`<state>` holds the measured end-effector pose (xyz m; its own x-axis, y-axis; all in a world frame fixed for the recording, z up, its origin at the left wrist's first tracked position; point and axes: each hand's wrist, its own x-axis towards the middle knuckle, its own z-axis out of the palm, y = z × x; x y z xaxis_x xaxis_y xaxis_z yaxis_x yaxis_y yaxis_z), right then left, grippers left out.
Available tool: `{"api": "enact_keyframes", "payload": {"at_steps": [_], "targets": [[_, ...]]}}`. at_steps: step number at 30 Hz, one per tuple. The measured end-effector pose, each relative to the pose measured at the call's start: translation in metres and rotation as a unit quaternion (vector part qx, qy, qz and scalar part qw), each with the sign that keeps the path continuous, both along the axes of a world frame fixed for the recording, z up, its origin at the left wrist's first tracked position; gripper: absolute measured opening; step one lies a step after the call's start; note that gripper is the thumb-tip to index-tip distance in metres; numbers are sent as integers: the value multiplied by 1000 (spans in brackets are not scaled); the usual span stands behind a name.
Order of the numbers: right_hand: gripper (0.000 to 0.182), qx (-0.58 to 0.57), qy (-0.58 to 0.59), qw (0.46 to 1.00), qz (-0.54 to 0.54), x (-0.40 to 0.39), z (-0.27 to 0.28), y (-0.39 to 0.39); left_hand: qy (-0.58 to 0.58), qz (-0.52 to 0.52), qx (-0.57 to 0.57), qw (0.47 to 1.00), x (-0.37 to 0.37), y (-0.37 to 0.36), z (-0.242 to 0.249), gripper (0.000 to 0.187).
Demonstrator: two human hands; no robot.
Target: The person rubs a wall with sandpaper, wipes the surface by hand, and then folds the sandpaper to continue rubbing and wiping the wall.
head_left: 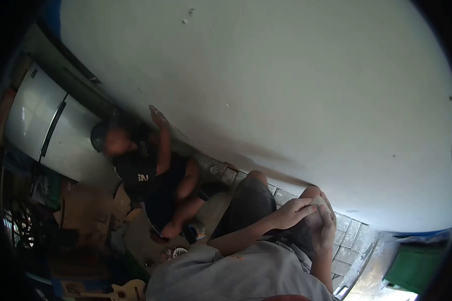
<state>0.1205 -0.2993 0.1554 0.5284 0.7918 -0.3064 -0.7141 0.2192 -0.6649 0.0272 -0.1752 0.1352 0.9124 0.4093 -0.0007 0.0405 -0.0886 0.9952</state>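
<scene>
My left hand (pixel 290 214) reaches across my lap, and its fingers meet those of my right hand (pixel 326 227) above my right knee. Between the fingertips of both hands is a small pale, flat piece (pixel 317 201), mostly covered by the fingers; its kind I cannot make out. My right hand looks dusted with whitish powder and is cupped around the piece from the right. Just beyond the hands rises a large off-white wall (pixel 306 100) with a few small holes and marks.
A person (pixel 145 170) in dark clothes sits at the left, one hand (pixel 158 116) against the wall. Behind them stand a silver refrigerator (pixel 55 123) and a cardboard box (pixel 85 205). A guitar (pixel 128 291) lies at lower left. Grey tiles (pixel 346 236) line the wall's base; a green object (pixel 417 268) is at right.
</scene>
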Motion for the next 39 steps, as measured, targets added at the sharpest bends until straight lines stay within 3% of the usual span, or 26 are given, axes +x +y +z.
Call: {"api": "enact_keyframes", "payload": {"at_steps": [2,7,9,11,12,14,15,17,21,23,28,30,32,33,35,39], "targets": [[49,-20,-28,999,-29,0,1,-2,-7,-34,22,999,3,-2,12,33],[48,-42,-65,997,-20,-2,10,-5,-17,42,98,994,9,0,4,35],[48,-68,-101,990,-67,4,3,-2,32,40,151,987,11,22,-4,31],[47,-70,-116,988,-68,7,2,-1,-2,195,341,920,15,46,-55,25],[46,-49,-127,988,-71,10,1,-1,101,205,417,879,8,59,-63,22],[47,-9,-141,989,-49,19,-8,-7,253,220,498,800,1,86,-90,18],[47,-10,-145,988,-45,22,-9,-9,251,225,494,801,1,97,-106,18],[52,-3,-61,997,-49,25,-10,-9,359,278,558,695,-1,120,-126,23],[56,-21,-27,998,-52,30,-20,-11,474,193,462,725,-5,150,-147,32],[57,-45,-46,995,-75,34,-25,-14,563,102,278,771,1,164,-152,36],[58,-46,-19,992,-117,32,-7,2,563,100,282,770,14,176,-159,35],[57,-37,-76,988,-131,33,-6,6,551,89,304,772,16,182,-159,35],[55,-33,-96,985,-136,36,-6,3,494,-9,262,829,6,188,-142,38],[54,-27,-119,983,-134,37,-7,3,498,-14,265,826,5,192,-152,38],[49,-32,-130,979,-153,36,-6,4,441,94,212,867,-2,202,-183,37],[41,-46,-145,973,-174,45,-16,6,503,205,199,816,0,191,-168,39]]}}
